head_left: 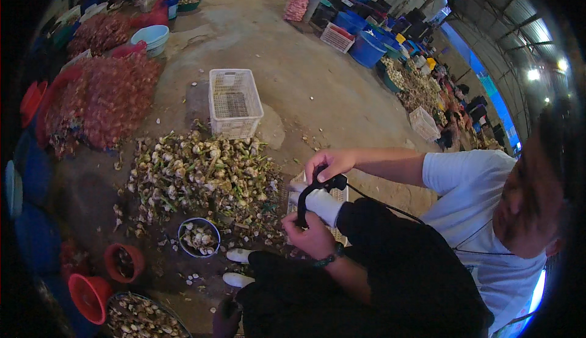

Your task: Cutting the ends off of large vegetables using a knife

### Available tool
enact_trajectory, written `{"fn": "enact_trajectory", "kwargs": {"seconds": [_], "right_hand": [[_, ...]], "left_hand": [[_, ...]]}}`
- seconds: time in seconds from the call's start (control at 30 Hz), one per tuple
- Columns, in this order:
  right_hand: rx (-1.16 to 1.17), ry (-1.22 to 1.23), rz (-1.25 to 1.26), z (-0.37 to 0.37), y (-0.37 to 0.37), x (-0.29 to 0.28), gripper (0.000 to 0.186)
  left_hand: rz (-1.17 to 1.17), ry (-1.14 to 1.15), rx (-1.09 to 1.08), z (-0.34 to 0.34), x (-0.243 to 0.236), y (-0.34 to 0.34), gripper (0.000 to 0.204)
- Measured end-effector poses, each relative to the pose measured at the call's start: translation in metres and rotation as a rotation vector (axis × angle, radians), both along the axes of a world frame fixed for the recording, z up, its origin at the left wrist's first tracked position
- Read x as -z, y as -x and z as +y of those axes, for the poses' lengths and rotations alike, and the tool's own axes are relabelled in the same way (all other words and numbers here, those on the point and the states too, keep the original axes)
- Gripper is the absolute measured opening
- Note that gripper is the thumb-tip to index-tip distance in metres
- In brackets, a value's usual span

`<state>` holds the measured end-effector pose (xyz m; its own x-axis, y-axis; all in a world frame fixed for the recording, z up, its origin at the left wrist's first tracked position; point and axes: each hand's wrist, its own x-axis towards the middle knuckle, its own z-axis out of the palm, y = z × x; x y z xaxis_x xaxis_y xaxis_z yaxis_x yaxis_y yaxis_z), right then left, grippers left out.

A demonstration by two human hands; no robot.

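Observation:
My right hand (297, 191), in what looks like a white glove or cuff below a black sleeve, reaches out at lower centre-right. Another person's two hands hold a curved black strap (301, 207) around it, with a small black device and a cable. One of that person's hands (332, 162) grips the device from above; the other (310, 235), wearing a beaded bracelet, holds the strap's lower end. My fingers are mostly hidden behind the strap, so their pose is unclear. I cannot make out my left hand. A large heap of garlic bulbs (201, 167) lies to the left.
A white plastic crate (237, 120) stands behind the heap; another crate (343, 196) is partly hidden beneath my arm. A bowl of garlic (199, 249), red tubs (90, 298) and red mesh sacks (113, 103) sit at left. The person in a white shirt (482, 185) is close on my right.

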<state>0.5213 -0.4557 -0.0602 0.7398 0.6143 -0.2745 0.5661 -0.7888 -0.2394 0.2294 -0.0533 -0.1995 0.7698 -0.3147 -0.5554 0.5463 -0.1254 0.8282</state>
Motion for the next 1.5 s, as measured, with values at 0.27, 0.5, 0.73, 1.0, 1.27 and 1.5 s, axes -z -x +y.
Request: {"fn": "enact_trajectory", "kwargs": {"seconds": [0.27, 0.5, 0.73, 1.0, 1.27, 1.5], "right_hand": [[0.061, -0.129, 0.039, -0.012, -0.039, 0.012, 0.014], [0.248, 0.127, -0.238, 0.004, -0.025, -0.017, 0.007], [0.341, 0.040, 0.085, 0.022, -0.062, 0.033, 0.023], [0.499, -0.604, 0.288, 0.008, -0.124, 0.071, 0.025], [0.052, -0.055, -0.338, 0.086, -0.137, -0.008, 0.012], [0.120, -0.132, -0.478, 0.125, -0.189, -0.033, 0.011]], "left_hand": [[0.110, -0.186, 0.063, 0.009, -0.008, -0.006, 0.053], [0.004, -0.025, 0.061, -0.002, 0.021, 0.014, 0.056], [0.093, -0.113, -0.036, -0.005, -0.010, 0.016, 0.047], [-0.177, -0.253, -0.019, 0.006, 0.010, 0.041, 0.044], [-0.063, -0.089, -0.142, 0.014, 0.014, 0.011, 0.044], [-0.017, -0.133, -0.162, 0.026, 0.008, 0.004, 0.049]]}}
